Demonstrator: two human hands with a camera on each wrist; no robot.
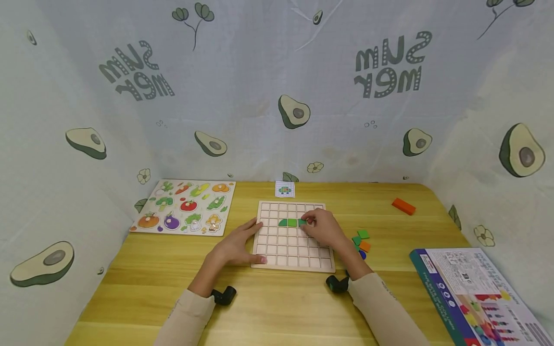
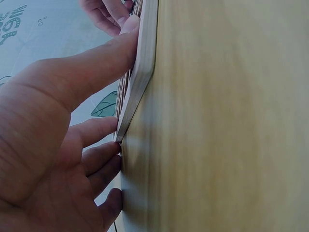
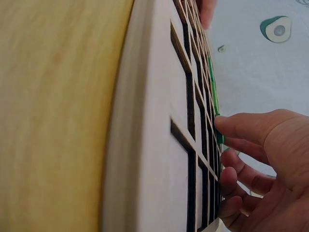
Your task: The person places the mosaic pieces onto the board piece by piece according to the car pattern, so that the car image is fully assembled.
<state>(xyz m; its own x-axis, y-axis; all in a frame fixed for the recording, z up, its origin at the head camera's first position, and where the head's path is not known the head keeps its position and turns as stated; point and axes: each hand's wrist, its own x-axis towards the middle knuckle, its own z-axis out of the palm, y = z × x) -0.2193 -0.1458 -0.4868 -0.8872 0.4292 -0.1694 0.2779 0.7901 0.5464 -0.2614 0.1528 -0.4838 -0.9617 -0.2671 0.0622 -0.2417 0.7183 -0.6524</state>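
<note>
A pale wooden grid board lies on the table. In its upper rows sit a green rounded piece and, beside it, a light green square. My right hand pinches a dark green piece at the right end of this row; the fingers partly cover its shape. At the board's left side, my left hand rests with spread fingers against the edge, its thumb pressing near the front corner.
Right of the board lie several loose pieces, including a green square and an orange one. A pattern card is behind the board. A vegetable puzzle lies left; an orange block and a box lie right.
</note>
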